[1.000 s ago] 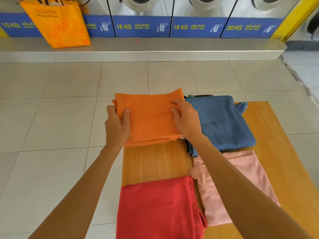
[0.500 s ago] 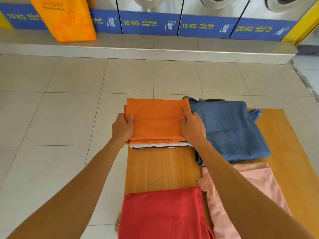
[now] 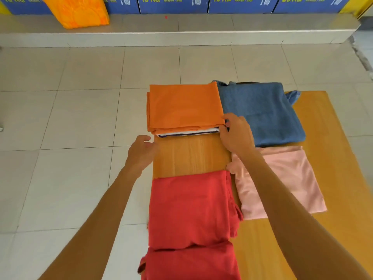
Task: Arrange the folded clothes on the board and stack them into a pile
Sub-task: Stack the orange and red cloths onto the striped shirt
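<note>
The right hand point(image 3: 236, 134) rests at the near right corner of the orange cloth point(image 3: 184, 108), its fingers point(image 3: 227, 124) curled against the cloth's edge; whether they pinch the fabric or only touch it is hard to make out, because the hand covers the corner. Just under that orange cloth a thin strip of white cloth point(image 3: 187, 133) with a dark stripe shows; the rest of it is hidden. The left hand point(image 3: 141, 152) hovers at the left edge of the wooden board point(image 3: 191, 154), its fingers point(image 3: 146, 138) loosely bent and apart, holding nothing. Between the two hands lies a bare patch of board. Beyond the right hand's fingers, touching the orange cloth's right side, is the blue cloth point(image 3: 260, 114), its far end bunched and partly out of sight. Beneath the right forearm is the pink cloth point(image 3: 282, 178), partly covered by the arm. Nearer than the left hand's fingers lies the red cloth point(image 3: 191, 209), cut off by the bottom edge. Far off, an orange bag point(image 3: 76, 11) stands on a step, its top cut off.
</note>
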Tool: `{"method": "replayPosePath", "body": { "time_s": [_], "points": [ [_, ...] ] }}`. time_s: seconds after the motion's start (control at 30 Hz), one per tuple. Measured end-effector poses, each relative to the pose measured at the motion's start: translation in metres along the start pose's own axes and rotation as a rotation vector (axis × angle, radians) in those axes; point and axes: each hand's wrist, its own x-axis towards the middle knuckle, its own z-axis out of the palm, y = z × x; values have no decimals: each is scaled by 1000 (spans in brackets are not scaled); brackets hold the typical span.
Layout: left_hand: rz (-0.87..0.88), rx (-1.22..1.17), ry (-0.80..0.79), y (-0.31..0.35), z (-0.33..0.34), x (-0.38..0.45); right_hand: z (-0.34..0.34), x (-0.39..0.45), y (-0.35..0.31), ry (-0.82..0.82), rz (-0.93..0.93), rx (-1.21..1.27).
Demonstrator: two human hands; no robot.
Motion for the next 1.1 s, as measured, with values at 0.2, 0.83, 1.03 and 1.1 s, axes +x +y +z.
{"method": "replayPosePath", "body": {
  "time_s": [0.2,0.83,1.03,1.1],
  "points": [
    [-60,-10,37,-87,17,-121,3,-150,38,-155,175,125],
    [-53,-103,94,-101,52,-154,73,-217,51,-25,62,17],
    [-10,-155,115,-82,36,-134,59,-192,43,20,83,44],
    [53,-185,150,-65,24,-121,49,-170,28,86,40,68]
  ]
}}
